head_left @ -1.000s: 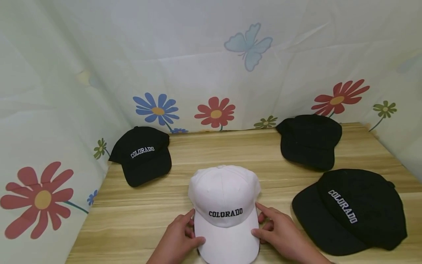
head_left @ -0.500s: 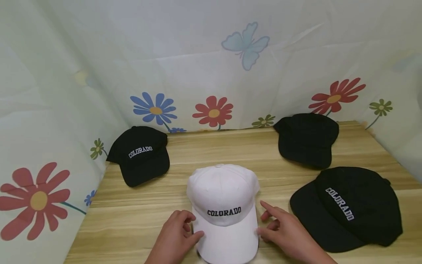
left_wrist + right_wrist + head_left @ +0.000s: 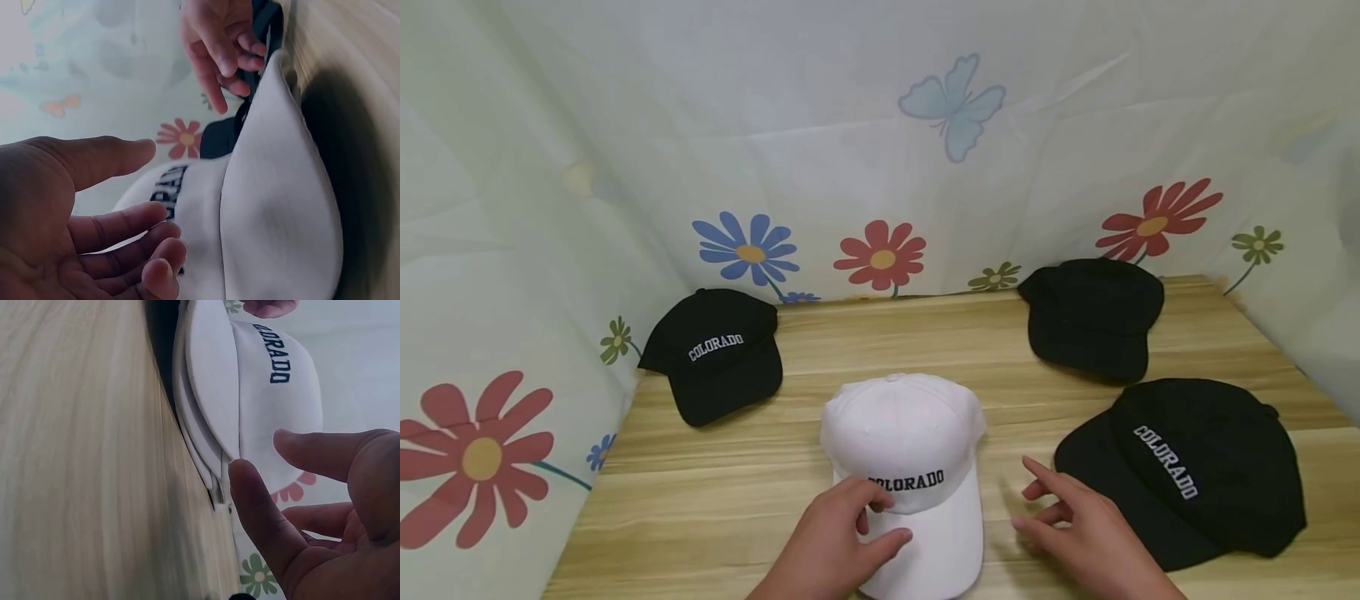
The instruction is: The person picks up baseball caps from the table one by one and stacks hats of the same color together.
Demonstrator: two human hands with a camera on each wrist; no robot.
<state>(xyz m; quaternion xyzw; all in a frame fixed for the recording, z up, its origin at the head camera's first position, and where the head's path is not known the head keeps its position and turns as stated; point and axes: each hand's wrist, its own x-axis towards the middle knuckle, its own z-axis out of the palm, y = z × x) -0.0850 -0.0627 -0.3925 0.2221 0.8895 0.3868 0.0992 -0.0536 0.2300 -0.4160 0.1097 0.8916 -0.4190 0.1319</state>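
Wood-grain tabletop (image 3: 895,337), flower-printed backdrop (image 3: 820,125), white cap (image 3: 902,425)

Soft, dimmish light; slight blur

The left hand (image 3: 838,537) moves from the side of the white cap (image 3: 904,425) to over its front, hiding some lettering (image 3: 917,480). The right hand (image 3: 1086,529) lets go and draws off toward the nearest black cap (image 3: 1232,467).
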